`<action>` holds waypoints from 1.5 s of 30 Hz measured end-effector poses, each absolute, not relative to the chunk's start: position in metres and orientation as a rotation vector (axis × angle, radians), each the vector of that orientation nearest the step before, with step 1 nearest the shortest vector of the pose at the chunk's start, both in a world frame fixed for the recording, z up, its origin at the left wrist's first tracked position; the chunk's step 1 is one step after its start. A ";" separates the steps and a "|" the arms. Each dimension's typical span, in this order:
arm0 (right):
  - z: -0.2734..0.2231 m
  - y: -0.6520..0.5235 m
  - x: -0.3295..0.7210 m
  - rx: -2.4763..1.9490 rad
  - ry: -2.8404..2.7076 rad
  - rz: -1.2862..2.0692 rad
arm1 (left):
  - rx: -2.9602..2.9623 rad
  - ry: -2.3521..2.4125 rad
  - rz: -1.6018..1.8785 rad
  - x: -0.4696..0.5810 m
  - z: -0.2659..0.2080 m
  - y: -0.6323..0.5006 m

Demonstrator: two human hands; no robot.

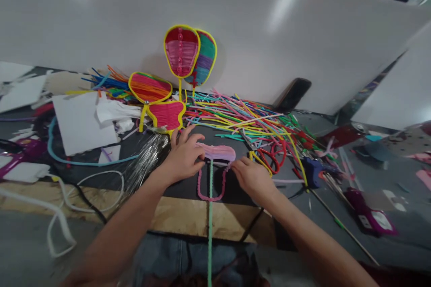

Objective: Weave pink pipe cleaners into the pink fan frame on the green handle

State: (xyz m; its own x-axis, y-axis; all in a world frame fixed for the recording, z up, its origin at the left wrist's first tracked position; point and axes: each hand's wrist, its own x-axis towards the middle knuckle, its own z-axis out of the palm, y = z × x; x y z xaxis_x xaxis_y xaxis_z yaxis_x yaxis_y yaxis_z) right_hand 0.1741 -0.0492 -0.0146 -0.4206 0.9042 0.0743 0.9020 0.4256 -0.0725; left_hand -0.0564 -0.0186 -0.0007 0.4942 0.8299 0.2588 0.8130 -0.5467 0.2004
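A small fan made of pipe cleaners (218, 153) lies low over the dark mat in front of me. Its upper part is filled with pink and lilac rows, and a dusky pink U-shaped outline forms the open lower part. A long mint-green stem (210, 215) runs down its middle toward my lap. My left hand (185, 154) grips the fan's left edge between thumb and fingers, other fingers raised. At the right edge, my right hand (252, 178) pinches the pink outline with its fingertips; the exact contact is partly hidden.
Finished fans with yellow rims (182, 51) lean against the white panel (128, 22). Loose coloured pipe cleaners (232, 112) spread behind my hands. Red-handled scissors (278, 161), silver strands (148, 157), a phone (294, 94) and purple glue guns (368, 215) lie around.
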 end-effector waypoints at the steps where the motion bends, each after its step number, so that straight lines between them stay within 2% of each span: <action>1: -0.016 -0.047 0.169 -1.645 -2.559 0.040 | 2.672 1.467 0.488 -0.057 -0.001 -0.018; 16: -0.042 -0.044 0.148 -1.508 -2.374 0.151 | 2.808 1.451 0.423 -0.054 -0.017 -0.011; 29: -0.042 -0.043 0.147 -1.550 -2.304 0.289 | 2.920 1.310 0.450 -0.044 -0.014 -0.015; 37: -0.031 -0.037 0.164 -1.423 -2.331 0.163 | 2.733 1.210 0.354 -0.055 -0.017 -0.008; 45: -0.038 -0.036 0.158 -1.346 -2.347 0.326 | 2.609 1.129 0.281 -0.059 -0.017 -0.004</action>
State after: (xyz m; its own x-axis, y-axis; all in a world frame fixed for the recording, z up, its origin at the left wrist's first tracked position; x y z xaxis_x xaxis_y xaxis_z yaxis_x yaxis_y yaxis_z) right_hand 0.1578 -0.0360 -0.0377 -0.4474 0.8628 0.2353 0.7658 0.5055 -0.3974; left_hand -0.0586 -0.0044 -0.0169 0.6750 0.7350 0.0649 0.6798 -0.6537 0.3325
